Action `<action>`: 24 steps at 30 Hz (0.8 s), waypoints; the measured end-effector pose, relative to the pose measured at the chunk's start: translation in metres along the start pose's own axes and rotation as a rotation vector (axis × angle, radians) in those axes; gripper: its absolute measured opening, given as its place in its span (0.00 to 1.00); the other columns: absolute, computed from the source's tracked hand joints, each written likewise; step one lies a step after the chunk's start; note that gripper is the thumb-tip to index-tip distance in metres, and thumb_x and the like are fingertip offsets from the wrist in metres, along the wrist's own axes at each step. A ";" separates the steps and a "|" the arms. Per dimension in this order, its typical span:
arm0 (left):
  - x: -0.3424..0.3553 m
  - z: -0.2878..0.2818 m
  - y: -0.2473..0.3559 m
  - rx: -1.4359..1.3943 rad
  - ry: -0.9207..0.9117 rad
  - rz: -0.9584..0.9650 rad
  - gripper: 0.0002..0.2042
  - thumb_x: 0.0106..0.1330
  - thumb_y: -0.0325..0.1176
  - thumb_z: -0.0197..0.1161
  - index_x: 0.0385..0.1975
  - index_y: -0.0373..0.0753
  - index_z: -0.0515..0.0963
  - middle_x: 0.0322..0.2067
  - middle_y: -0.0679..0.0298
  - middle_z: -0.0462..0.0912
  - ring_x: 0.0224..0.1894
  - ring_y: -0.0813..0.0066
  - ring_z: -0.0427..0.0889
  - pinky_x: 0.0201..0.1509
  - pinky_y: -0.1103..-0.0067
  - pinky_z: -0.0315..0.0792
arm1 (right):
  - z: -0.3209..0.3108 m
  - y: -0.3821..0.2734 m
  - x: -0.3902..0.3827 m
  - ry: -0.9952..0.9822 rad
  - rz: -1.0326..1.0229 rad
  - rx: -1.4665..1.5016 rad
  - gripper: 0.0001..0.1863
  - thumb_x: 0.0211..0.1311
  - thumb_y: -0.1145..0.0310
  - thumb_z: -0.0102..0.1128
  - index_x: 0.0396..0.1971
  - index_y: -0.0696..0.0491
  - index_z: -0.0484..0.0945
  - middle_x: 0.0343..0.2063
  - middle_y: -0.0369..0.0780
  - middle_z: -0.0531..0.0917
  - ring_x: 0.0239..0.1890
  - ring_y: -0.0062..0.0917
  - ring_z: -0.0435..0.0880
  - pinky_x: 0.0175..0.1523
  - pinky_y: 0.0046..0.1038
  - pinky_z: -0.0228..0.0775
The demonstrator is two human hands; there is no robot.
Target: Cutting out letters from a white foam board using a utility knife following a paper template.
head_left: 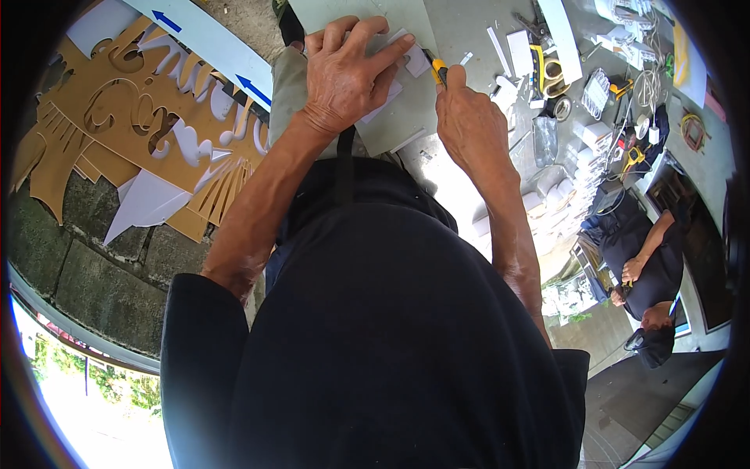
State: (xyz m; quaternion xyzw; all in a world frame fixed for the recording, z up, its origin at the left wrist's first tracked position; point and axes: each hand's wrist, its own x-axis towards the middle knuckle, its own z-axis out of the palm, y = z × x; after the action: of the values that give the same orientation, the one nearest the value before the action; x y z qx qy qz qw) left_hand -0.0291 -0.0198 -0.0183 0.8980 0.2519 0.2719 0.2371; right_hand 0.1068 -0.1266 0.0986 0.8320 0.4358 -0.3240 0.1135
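My right hand (471, 117) is closed round a yellow and black utility knife (437, 69), its front end at a small white piece (418, 60) of sheet. The blade itself is too small to make out. My left hand (344, 66) lies beside it with fingers spread, the index finger stretched toward that piece and the fingertips pressing down. Another white offcut (383, 103) sticks out beneath the left hand. Both hands are over a pale grey-green board (410, 113). A thin white strip (408, 140) lies near the board's closer edge.
Brown-backed cut-out sheets (109, 109) and a white panel with blue arrows (211, 48) are at the left. Rolls of tape (553, 72), tools, cables (647, 87) and white scraps litter the right side. Another person (642, 270) in dark clothes is farther right.
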 end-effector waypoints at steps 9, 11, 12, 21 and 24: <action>-0.001 -0.001 0.001 -0.006 -0.025 -0.013 0.20 0.56 0.37 0.74 0.51 0.64 0.88 0.52 0.75 0.78 0.54 0.64 0.72 0.53 0.64 0.60 | 0.007 -0.001 -0.004 0.036 -0.010 0.022 0.09 0.77 0.67 0.47 0.38 0.56 0.64 0.24 0.54 0.85 0.30 0.51 0.88 0.36 0.46 0.81; -0.001 0.000 0.000 -0.011 -0.024 -0.011 0.20 0.57 0.37 0.74 0.51 0.64 0.88 0.52 0.75 0.78 0.54 0.64 0.72 0.53 0.64 0.59 | 0.011 -0.001 -0.006 0.033 0.011 0.059 0.10 0.78 0.65 0.46 0.39 0.57 0.64 0.24 0.55 0.84 0.31 0.53 0.87 0.37 0.49 0.79; -0.001 0.001 0.000 -0.012 -0.021 -0.011 0.20 0.57 0.37 0.74 0.51 0.64 0.88 0.51 0.75 0.78 0.53 0.64 0.72 0.52 0.64 0.60 | 0.013 0.000 -0.007 0.029 0.033 0.094 0.11 0.79 0.64 0.45 0.41 0.57 0.63 0.23 0.56 0.83 0.31 0.56 0.86 0.38 0.53 0.77; 0.002 -0.001 0.001 -0.011 -0.018 -0.012 0.19 0.57 0.37 0.74 0.50 0.63 0.88 0.50 0.74 0.79 0.53 0.64 0.73 0.52 0.64 0.60 | 0.011 -0.010 -0.009 0.033 0.067 0.104 0.09 0.77 0.68 0.47 0.39 0.57 0.63 0.24 0.54 0.85 0.30 0.52 0.88 0.36 0.47 0.80; 0.001 -0.002 0.000 -0.008 -0.021 -0.013 0.19 0.57 0.37 0.74 0.50 0.63 0.88 0.50 0.74 0.79 0.53 0.64 0.73 0.52 0.65 0.61 | 0.010 -0.012 -0.009 0.033 0.065 0.123 0.09 0.77 0.68 0.47 0.39 0.58 0.63 0.24 0.55 0.84 0.30 0.52 0.88 0.35 0.47 0.79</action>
State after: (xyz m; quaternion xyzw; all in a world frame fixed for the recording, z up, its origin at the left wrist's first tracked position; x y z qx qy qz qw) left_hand -0.0293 -0.0186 -0.0160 0.8981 0.2541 0.2621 0.2453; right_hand 0.0893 -0.1306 0.0979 0.8564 0.3896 -0.3325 0.0655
